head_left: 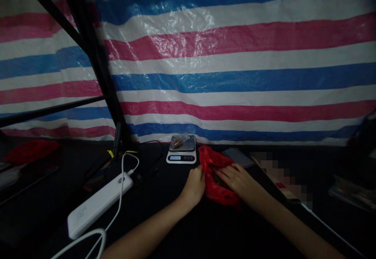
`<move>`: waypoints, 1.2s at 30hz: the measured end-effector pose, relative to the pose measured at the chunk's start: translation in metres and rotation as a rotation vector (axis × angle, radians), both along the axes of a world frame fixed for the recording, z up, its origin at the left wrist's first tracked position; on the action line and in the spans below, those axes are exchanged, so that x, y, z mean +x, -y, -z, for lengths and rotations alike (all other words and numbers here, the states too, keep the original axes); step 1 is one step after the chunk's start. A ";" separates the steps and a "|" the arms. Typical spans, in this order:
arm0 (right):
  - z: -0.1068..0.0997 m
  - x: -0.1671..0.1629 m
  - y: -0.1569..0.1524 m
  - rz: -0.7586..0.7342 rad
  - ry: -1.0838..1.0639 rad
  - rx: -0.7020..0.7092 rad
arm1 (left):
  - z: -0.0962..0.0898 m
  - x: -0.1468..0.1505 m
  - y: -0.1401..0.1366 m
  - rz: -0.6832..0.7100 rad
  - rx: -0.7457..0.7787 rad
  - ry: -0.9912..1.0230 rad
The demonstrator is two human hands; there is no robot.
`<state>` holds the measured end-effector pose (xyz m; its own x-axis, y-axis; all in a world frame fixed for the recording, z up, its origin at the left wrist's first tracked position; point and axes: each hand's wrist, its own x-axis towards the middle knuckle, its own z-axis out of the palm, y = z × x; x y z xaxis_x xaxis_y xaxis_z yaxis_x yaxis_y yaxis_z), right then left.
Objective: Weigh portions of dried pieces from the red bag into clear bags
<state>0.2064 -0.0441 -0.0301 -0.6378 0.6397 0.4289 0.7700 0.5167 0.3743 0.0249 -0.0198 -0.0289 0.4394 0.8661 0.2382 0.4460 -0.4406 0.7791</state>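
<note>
On a dark table (152, 196), a red plastic bag (210, 186) gapes beside a digital scale (189, 147) bearing a clear packet (176, 143) of brown bits. Left hand (194, 186): grip clamped on the bag's edge. Right hand (235, 178): inside, over dark contents (217, 179); grip unclear.

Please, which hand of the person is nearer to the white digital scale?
The left hand. It holds the left edge of the red bag, just on the near side of the scale; the right hand is farther to the right, fingers at the bag's opening.
</note>
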 end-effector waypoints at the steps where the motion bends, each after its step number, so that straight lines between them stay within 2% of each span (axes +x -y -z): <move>1: 0.001 -0.001 0.000 0.017 -0.067 -0.021 | -0.001 0.004 -0.002 -0.026 -0.019 0.051; 5: -0.002 0.003 0.004 0.079 -0.308 -0.150 | -0.009 0.017 -0.004 -0.091 -0.006 0.142; 9: 0.001 0.011 0.005 0.121 -0.502 -0.306 | -0.022 0.009 -0.003 0.006 0.007 0.092; 10: 0.003 0.012 0.004 0.127 -0.553 -0.337 | -0.027 0.002 -0.005 -0.016 0.007 0.034; 12: 0.005 0.014 0.002 0.132 -0.663 -0.382 | -0.038 -0.014 -0.013 -0.153 0.046 -0.092; 15: 0.001 0.016 -0.001 0.078 -0.837 -0.452 | -0.055 -0.042 -0.039 -0.372 0.207 -0.172; 17: -0.005 0.017 -0.002 0.020 -0.941 -0.501 | -0.061 -0.057 -0.065 -0.377 0.326 -0.150; 20: -0.018 0.017 -0.004 0.005 -1.054 -0.529 | -0.054 -0.068 -0.107 -0.190 0.432 -0.159; 23: -0.029 0.015 -0.007 0.028 -1.095 -0.539 | -0.035 -0.066 -0.144 -0.004 0.367 -0.285; 26: -0.038 0.012 -0.012 0.010 -1.074 -0.543 | -0.018 -0.057 -0.166 0.040 0.269 -0.408; 28: -0.044 0.009 -0.017 0.001 -1.054 -0.549 | -0.013 -0.053 -0.174 0.025 0.254 -0.472; 36: -0.072 -0.003 -0.035 -0.021 -1.028 -0.570 | -0.020 -0.051 -0.178 -0.029 0.319 -0.468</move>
